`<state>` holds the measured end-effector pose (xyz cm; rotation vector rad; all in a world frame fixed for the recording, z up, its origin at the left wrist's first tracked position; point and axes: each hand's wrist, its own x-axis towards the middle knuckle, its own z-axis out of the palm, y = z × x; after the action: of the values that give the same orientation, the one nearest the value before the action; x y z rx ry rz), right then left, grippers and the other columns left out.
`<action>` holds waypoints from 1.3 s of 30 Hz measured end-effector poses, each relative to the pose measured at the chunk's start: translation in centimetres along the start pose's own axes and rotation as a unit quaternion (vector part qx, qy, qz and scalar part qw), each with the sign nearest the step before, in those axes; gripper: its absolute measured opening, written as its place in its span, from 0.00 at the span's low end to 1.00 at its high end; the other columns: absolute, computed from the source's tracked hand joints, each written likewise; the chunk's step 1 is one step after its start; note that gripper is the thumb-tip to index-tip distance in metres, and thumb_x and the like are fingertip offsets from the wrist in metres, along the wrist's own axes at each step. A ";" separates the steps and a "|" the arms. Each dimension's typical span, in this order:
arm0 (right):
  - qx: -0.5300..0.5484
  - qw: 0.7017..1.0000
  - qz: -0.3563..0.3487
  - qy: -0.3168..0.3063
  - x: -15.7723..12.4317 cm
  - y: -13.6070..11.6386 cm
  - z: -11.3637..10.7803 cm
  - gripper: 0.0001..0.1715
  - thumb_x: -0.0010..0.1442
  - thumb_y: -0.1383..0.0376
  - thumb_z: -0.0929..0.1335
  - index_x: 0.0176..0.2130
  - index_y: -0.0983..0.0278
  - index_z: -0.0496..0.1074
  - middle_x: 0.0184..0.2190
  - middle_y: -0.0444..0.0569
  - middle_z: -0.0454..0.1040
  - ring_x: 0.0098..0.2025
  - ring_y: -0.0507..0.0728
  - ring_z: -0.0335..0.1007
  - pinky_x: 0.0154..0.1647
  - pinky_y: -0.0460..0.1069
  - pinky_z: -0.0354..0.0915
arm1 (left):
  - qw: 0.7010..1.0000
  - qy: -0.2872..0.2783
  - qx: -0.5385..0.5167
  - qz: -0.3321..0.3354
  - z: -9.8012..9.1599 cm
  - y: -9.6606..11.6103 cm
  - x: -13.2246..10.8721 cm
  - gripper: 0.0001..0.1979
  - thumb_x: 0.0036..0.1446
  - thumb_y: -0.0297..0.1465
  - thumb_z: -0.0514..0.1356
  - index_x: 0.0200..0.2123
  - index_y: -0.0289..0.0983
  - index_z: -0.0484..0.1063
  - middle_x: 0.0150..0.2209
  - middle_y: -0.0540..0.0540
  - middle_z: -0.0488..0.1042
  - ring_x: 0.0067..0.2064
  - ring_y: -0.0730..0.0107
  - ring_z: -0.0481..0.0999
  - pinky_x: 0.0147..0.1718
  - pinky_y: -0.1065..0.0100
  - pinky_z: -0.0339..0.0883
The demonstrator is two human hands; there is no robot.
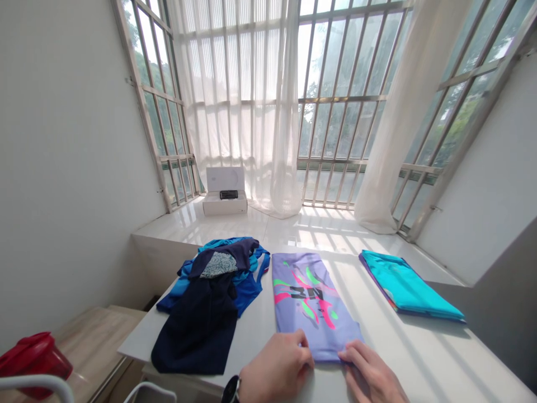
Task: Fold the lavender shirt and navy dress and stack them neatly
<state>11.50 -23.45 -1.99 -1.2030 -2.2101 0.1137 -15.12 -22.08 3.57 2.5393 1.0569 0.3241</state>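
Observation:
A lavender shirt (310, 294) with a pink, green and black print lies folded into a long rectangle on the white table (403, 358). My left hand (279, 361), with a dark watch (231, 389) on its wrist, has its fingers closed at the shirt's near left edge. At the near right corner, my right hand (371, 372) pinches the fabric between thumb and fingers. Left of the shirt is a loose heap of blue clothes (247, 291), with a navy garment (199, 327) draped over its front. A folded stack of turquoise and purple clothes (411, 285) sits to the right.
An open white box (224, 207) with a black object (229, 195) in it stands on the window ledge (184, 226). White curtains (260, 112) hang before barred windows. A red container (37, 358) and a white curved rail (37, 382) are at lower left.

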 end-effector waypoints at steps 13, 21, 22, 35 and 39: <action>-0.029 0.999 -0.023 0.016 -0.2 -0.2 0.3 0.08 0.68 0.65 0.65 0.39 0.57 0.74 0.35 0.49 0.77 0.36 0.56 0.77 0.38 0.48 0.75 | 0.994 0.106 0.036 0.001 3.9 -1.1 1.0 0.25 0.72 0.43 0.52 0.68 0.45 0.59 0.70 0.42 0.62 0.69 0.47 0.58 0.68 0.44 0.50; -0.087 0.994 -0.051 0.054 0.5 -0.8 1.9 0.23 0.63 0.56 0.72 0.56 0.57 0.73 0.52 0.55 0.79 0.52 0.64 0.77 0.52 0.56 0.75 | 0.987 0.143 0.076 -0.011 5.2 -0.8 1.1 0.22 0.71 0.34 0.55 0.66 0.45 0.62 0.62 0.39 0.68 0.63 0.45 0.64 0.62 0.46 0.58; -0.083 0.994 -0.053 0.045 0.6 -0.9 2.0 0.24 0.62 0.56 0.72 0.57 0.57 0.73 0.52 0.54 0.79 0.52 0.63 0.78 0.52 0.55 0.75 | 0.986 0.145 0.083 -0.021 5.2 -0.6 1.2 0.21 0.71 0.33 0.55 0.66 0.45 0.63 0.59 0.39 0.70 0.60 0.47 0.67 0.59 0.48 0.61; -0.084 0.996 0.028 0.009 3.0 -1.0 2.8 0.14 0.67 0.65 0.65 0.49 0.57 0.77 0.41 0.51 0.82 0.40 0.60 0.79 0.41 0.52 0.73 | 0.986 0.068 0.080 -0.128 0.5 -0.4 3.7 0.10 0.72 0.32 0.54 0.43 0.37 0.74 0.37 0.42 0.81 0.39 0.58 0.81 0.34 0.67 0.65; -0.094 0.995 0.031 -0.005 3.2 -1.2 2.0 0.14 0.69 0.67 0.63 0.46 0.58 0.77 0.37 0.51 0.82 0.37 0.60 0.79 0.37 0.51 0.71 | 0.985 0.065 0.076 -0.138 0.1 -0.5 3.1 0.11 0.73 0.33 0.53 0.43 0.38 0.74 0.37 0.42 0.82 0.39 0.58 0.82 0.32 0.68 0.63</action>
<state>8.20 -21.21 -1.62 -1.3755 -2.2332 -0.0659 -13.24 -19.49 3.43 2.4834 1.5155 0.3472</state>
